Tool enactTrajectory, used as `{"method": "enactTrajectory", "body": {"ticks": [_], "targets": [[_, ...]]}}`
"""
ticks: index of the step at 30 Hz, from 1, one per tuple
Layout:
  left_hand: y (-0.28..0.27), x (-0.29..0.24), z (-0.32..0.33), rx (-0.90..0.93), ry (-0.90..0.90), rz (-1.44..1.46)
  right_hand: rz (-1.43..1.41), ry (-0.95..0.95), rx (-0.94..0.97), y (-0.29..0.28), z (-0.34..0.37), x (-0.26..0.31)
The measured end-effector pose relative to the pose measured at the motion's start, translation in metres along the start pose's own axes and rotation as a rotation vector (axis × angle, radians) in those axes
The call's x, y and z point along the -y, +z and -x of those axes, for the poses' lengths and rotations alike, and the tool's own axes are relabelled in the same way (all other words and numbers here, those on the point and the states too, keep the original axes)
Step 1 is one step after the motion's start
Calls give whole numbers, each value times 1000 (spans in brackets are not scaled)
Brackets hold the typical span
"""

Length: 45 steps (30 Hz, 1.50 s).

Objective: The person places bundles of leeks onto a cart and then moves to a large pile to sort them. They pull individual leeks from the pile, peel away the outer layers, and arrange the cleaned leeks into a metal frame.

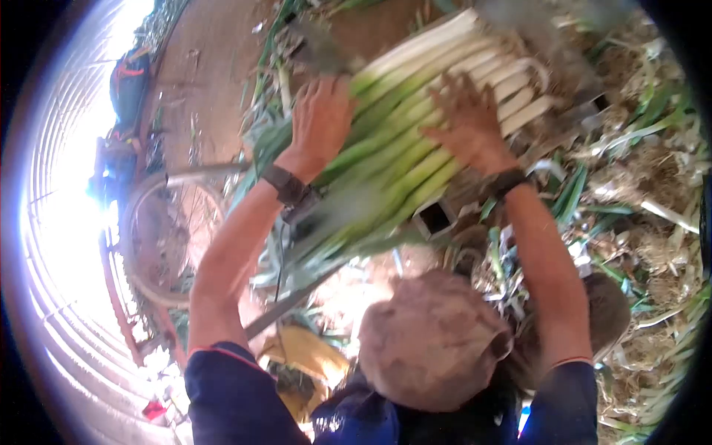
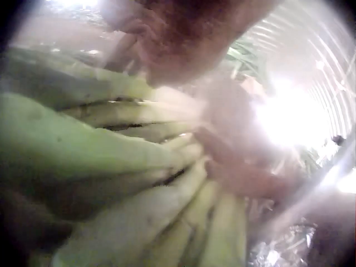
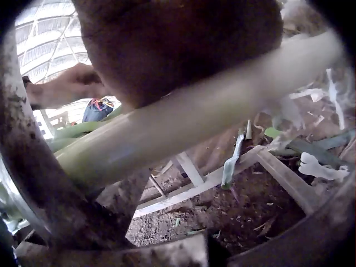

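Observation:
Several leeks [image 1: 404, 159] lie side by side in a slanting row, green leaves toward the left and white ends toward the upper right. My left hand [image 1: 322, 122] rests at the far side of the row, over the green part; its fingertips are partly hidden. On the paler middle of the stalks lies my right hand [image 1: 471, 122], fingers spread. The left wrist view shows the leeks [image 2: 122, 228] close up, with my left hand [image 2: 183, 39] above them. In the right wrist view my right hand [image 3: 178, 44] is dark against the near leek [image 3: 178, 128].
A square metal tube [image 1: 435, 217] ends at the row's near side. Leek scraps and roots [image 1: 630, 178] cover the ground on the right. A hoop-shaped rim [image 1: 130, 245] stands at the left. A brown cap [image 1: 430, 341] fills the bottom middle between the arms.

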<state>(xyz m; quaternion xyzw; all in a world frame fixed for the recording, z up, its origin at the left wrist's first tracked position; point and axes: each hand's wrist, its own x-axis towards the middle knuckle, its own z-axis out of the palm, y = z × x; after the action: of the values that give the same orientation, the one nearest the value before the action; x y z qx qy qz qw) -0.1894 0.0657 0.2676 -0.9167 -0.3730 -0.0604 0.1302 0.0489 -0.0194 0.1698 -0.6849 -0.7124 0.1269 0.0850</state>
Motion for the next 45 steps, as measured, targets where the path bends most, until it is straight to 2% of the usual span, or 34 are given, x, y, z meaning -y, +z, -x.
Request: {"method": "enactTrajectory", "body": {"ticks": [2,4,6,9,11,12,14,15,18,20,25,27,28,30,32,34,35,36,38,39,40,42,44,45], "targets": [[-32,-15,8,175,138,314,-30,-16,-18,5,4,0],[-40,-48,41,371,177,523,-36,-30,-75,8,2,-4],[-46,-76,70,766,430,523,-12,-30,-119,12,2,-5],[-48,-116,116,681,409,482,-10,-37,-111,8,1,-5],[-45,-127,126,751,282,367,-9,-30,-83,7,1,-3],[-45,-132,124,746,286,363,-7,-28,-89,6,1,-3],[-43,-141,119,975,229,345,-15,-31,-77,6,2,-4],[-43,-138,119,972,230,344,-14,-30,-80,5,2,-4],[-44,-113,121,1081,315,442,-38,-25,-73,8,0,-5],[-51,-92,127,1113,451,429,-1,-45,-150,14,1,-5],[-105,2,115,1278,387,609,4,-24,-73,6,0,-2],[-140,13,111,1602,139,935,13,-12,-36,3,1,-3],[-147,22,118,1602,132,933,9,-17,-38,2,1,-1],[-155,45,138,1766,29,519,18,-7,-22,2,0,-1],[-151,72,163,1791,-34,489,18,-19,-24,0,0,-1],[-141,98,188,1902,-107,327,16,-8,21,-1,-2,-3],[-162,88,188,1821,-210,324,25,0,41,-3,-2,-2],[-164,92,204,1838,-300,379,27,-3,32,-3,-3,-2],[-165,91,229,1984,-357,349,-14,-7,56,-3,-4,-5],[-150,114,278,1916,-269,453,-8,-10,50,-5,-4,-6],[-150,114,276,1905,-268,458,-31,-25,62,-7,-4,-7],[-157,107,253,1830,-478,2,-40,-46,72,-7,-6,-18],[-172,84,196,1327,-606,-75,-188,-150,41,6,-11,-38],[-163,90,198,1037,-389,134,-202,-272,-110,7,-4,-42]]}}
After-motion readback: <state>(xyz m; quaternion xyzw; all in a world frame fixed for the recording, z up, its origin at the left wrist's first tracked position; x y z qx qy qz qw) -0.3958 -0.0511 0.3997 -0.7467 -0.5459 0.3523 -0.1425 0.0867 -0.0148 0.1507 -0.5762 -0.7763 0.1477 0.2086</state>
